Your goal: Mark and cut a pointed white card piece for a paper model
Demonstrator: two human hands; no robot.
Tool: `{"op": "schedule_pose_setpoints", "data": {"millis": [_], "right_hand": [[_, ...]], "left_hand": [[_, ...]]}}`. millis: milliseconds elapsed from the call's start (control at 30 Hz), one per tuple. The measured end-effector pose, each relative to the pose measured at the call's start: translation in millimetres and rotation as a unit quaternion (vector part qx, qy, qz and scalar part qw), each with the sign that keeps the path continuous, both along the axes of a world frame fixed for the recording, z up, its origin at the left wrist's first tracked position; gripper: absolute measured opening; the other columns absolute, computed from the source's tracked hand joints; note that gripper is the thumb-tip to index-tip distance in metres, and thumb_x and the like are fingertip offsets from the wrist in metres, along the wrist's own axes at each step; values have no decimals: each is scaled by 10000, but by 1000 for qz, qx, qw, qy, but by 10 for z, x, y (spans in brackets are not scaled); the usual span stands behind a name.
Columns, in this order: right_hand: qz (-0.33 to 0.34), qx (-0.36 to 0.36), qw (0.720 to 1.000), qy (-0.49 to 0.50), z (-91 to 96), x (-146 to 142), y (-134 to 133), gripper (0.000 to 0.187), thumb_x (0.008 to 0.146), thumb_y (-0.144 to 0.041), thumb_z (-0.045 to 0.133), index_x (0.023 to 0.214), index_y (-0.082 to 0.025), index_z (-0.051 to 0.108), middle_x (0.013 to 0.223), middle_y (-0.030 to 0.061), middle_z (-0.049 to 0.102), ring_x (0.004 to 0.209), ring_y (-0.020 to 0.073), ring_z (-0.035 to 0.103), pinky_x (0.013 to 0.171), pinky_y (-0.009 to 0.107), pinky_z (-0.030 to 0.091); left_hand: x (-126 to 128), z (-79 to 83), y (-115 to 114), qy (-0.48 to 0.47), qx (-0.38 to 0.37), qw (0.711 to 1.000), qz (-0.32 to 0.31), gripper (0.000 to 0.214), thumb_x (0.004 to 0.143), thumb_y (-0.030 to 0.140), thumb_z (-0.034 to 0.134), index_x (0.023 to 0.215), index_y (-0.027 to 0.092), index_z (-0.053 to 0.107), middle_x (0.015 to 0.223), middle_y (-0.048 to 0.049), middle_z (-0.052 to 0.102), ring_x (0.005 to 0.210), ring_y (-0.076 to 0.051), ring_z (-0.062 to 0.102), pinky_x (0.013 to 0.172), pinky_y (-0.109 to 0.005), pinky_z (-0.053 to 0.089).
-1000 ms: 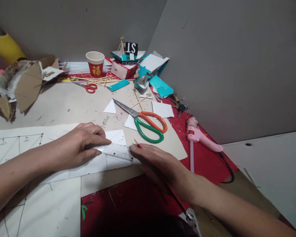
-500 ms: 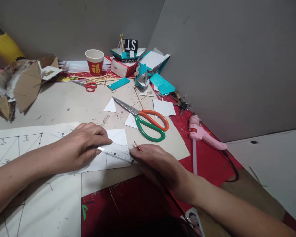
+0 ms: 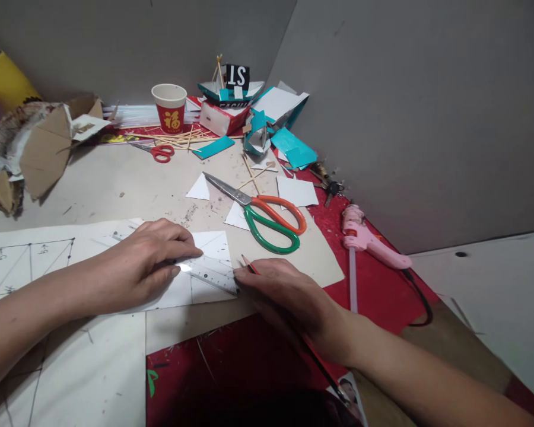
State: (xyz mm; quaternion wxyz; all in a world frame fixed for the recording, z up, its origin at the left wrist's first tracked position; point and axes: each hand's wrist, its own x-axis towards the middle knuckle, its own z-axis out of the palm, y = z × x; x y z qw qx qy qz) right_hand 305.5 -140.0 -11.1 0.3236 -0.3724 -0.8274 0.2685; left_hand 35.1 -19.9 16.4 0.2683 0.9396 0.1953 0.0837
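My left hand (image 3: 153, 261) presses a clear ruler (image 3: 213, 280) down on a white sheet of card (image 3: 211, 243), its thumb and fingers on the ruler's middle. The ruler slants down to the right, and pencil lines show beside it. In my right hand (image 3: 289, 296) is a pencil (image 3: 250, 265), gripped with its sharpened tip pointing up and left, just above the card's right edge. The pencil's long dark shaft runs back under the palm. Large scissors (image 3: 267, 216) with orange and green handles lie just beyond my right hand, blades partly over white paper scraps (image 3: 199, 188).
A pink glue gun (image 3: 374, 240) lies at the right on red cloth. Small red scissors (image 3: 161, 153), a paper cup (image 3: 169, 108), wooden sticks and a small model boat (image 3: 231, 95) stand or lie at the back. Cut cardboard (image 3: 47, 151) is at the left.
The view has shifted slightly. The ruler's angle looks a little different, with its upper left end showing more plainly. Both hands are nearly where they were.
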Motion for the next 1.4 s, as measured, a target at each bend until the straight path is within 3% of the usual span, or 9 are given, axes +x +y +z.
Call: {"op": "schedule_pose_setpoints", "data": {"millis": [300,500,667,967,1400], "right_hand": [[-6,4,1000,-9,-62,25,1,408,962,-87,495,1346,-222,475,798,-4,518,694,157,444,661,322,380],[-29,-9,999,-9,-95,37,-14,395,951,-117,540,1326,-239,520,1007,58,645,963,193,586,886,368,468],[-30,52,998,-31,-99,-2,7,389,937,-108,553,1307,-222,526,1060,76,683,1017,194,612,939,376,478],[-44,156,985,-55,-121,-68,67,274,960,-181,557,1235,-181,558,933,87,701,925,206,636,879,381,518],[-53,156,984,-69,-116,-72,55,271,967,-199,545,1237,-194,556,949,94,698,936,218,634,853,396,534]], "left_hand": [[-4,-13,-1,2,7,1000,0,365,892,189,470,1222,228,620,1190,-78,621,1120,-269,530,957,-416,423],[-2,-32,6,-4,5,1000,2,369,890,202,468,1227,239,615,1182,-71,624,1109,-263,535,955,-415,427],[15,-24,-22,-4,10,1000,20,358,881,224,476,1201,227,637,1165,-80,628,1109,-269,540,952,-430,422],[57,-15,-10,13,9,999,44,305,913,321,478,1123,221,674,1108,-82,657,1059,-260,569,932,-434,439],[30,-61,17,-4,-6,999,38,282,925,313,505,1139,222,662,1122,-98,649,1057,-262,564,933,-450,448]]}}
